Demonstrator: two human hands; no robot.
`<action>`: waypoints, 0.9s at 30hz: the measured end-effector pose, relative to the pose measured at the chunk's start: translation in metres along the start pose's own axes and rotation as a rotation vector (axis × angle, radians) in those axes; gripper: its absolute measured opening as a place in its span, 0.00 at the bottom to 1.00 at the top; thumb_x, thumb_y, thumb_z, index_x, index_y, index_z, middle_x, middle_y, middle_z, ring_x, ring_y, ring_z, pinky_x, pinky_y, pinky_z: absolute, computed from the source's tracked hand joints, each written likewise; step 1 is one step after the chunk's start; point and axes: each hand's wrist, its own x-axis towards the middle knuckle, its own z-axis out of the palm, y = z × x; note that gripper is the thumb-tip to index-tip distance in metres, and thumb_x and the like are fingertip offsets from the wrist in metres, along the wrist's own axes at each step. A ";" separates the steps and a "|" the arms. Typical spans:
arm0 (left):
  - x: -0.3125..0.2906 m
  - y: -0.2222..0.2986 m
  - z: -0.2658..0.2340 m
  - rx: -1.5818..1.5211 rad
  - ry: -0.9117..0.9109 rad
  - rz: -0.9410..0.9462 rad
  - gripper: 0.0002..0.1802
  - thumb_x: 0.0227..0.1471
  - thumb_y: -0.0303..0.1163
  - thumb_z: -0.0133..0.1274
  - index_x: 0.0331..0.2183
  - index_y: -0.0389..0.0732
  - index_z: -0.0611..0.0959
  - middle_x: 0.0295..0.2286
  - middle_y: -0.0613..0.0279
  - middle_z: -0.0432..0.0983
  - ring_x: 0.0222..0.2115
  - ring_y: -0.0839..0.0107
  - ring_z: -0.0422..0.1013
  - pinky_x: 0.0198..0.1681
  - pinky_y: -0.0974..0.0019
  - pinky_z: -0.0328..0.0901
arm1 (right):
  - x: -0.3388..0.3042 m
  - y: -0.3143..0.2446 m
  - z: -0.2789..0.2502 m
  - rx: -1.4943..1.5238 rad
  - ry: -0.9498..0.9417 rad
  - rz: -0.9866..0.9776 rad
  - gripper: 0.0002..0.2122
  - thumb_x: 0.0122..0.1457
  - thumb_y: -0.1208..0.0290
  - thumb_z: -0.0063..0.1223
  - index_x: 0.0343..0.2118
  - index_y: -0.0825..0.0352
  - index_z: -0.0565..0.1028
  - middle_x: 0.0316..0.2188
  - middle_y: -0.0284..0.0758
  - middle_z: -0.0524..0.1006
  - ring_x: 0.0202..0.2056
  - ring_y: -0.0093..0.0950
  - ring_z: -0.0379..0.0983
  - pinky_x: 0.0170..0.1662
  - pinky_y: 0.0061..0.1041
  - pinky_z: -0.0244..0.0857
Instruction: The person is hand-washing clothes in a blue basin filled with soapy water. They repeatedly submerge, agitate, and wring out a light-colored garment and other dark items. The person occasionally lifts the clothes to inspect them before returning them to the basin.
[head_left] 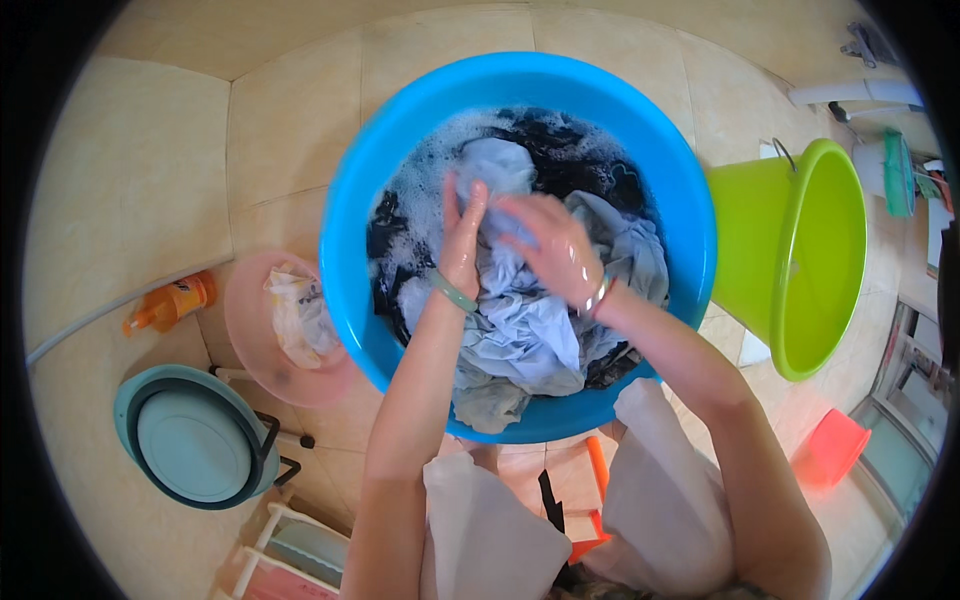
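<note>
Both hands are over a large blue basin (690,245) of sudsy water. Wet pale blue cloth (530,340), apparently a garment, is heaped in it, with part bunched up between my hands. My left hand (462,240) grips this bunch, thumb and fingers pointing away from me; a green bangle circles that wrist. Across from it, my right hand (558,248) is bent over the same cloth, its fingertips blurred by motion. Dark fabric (575,150) soaks at the far side, and a greyish cloth piece (492,405) rests against the near rim.
A lime-green bucket (820,260) lies tipped beside the basin on the right, with a coral container (832,448) nearer me. At left are a pink basin (250,340) with a plastic bag, an orange bottle (175,302), and a grey-green collapsible basin (195,450).
</note>
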 end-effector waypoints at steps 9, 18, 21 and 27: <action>-0.050 0.026 0.015 -0.526 -0.326 -0.491 0.21 0.56 0.36 0.53 0.49 0.38 0.72 0.37 0.63 0.75 0.35 0.70 0.73 0.38 0.69 0.68 | -0.031 -0.105 -0.028 -0.068 -0.277 -0.290 0.09 0.46 0.67 0.54 0.32 0.61 0.73 0.30 0.29 0.67 0.36 0.24 0.68 0.30 0.22 0.69; -0.049 0.013 0.017 -0.485 -0.266 -0.430 0.18 0.56 0.42 0.52 0.43 0.41 0.74 0.33 0.64 0.74 0.33 0.72 0.71 0.36 0.68 0.67 | -0.007 -0.104 -0.008 -0.096 -0.019 -0.206 0.11 0.45 0.63 0.63 0.18 0.58 0.70 0.23 0.26 0.66 0.23 0.21 0.69 0.17 0.22 0.61; -0.047 0.007 0.019 -0.545 -0.302 -0.425 0.16 0.56 0.43 0.51 0.41 0.42 0.75 0.32 0.65 0.73 0.32 0.73 0.71 0.36 0.68 0.66 | -0.004 -0.095 -0.007 -0.041 0.018 -0.177 0.10 0.45 0.67 0.62 0.17 0.60 0.70 0.21 0.28 0.66 0.20 0.24 0.70 0.17 0.24 0.62; -0.047 -0.004 0.021 -0.608 -0.275 -0.408 0.13 0.56 0.44 0.48 0.36 0.44 0.76 0.30 0.66 0.72 0.31 0.74 0.70 0.35 0.68 0.65 | -0.001 -0.080 -0.015 0.035 -0.018 -0.105 0.05 0.44 0.73 0.59 0.20 0.63 0.73 0.21 0.31 0.69 0.19 0.30 0.70 0.20 0.27 0.66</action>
